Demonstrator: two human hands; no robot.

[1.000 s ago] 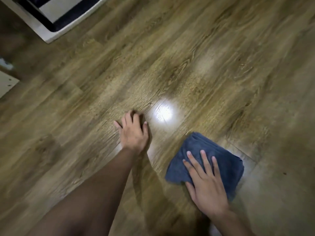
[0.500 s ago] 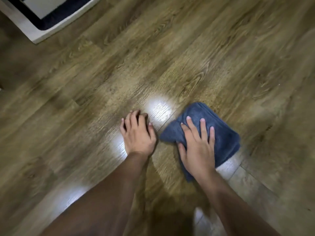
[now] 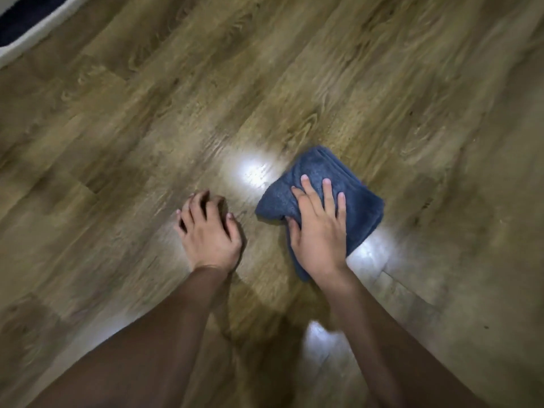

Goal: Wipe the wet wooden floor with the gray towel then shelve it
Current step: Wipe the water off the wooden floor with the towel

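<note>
A folded blue-grey towel [image 3: 357,198] lies flat on the brown wooden floor [image 3: 323,92], right of centre. My right hand [image 3: 319,231] presses down on the towel with straight, spread fingers, and its palm covers the towel's near half. My left hand [image 3: 207,234] is braced on the bare floor just left of the towel, its fingers bent and its fingertips on the boards. It holds nothing. Bright glare patches shine on the floor beside the towel and near my arms.
A white-edged object with a dark inside [image 3: 26,33] sits at the top left corner, partly cut off by the frame. Bare floorboards stretch away on all other sides.
My right hand has slid the towel forward and leftwards across the floor, closer to my left hand. The left hand has stayed planted. The view has shifted, so the white-edged object sits further into the corner.
</note>
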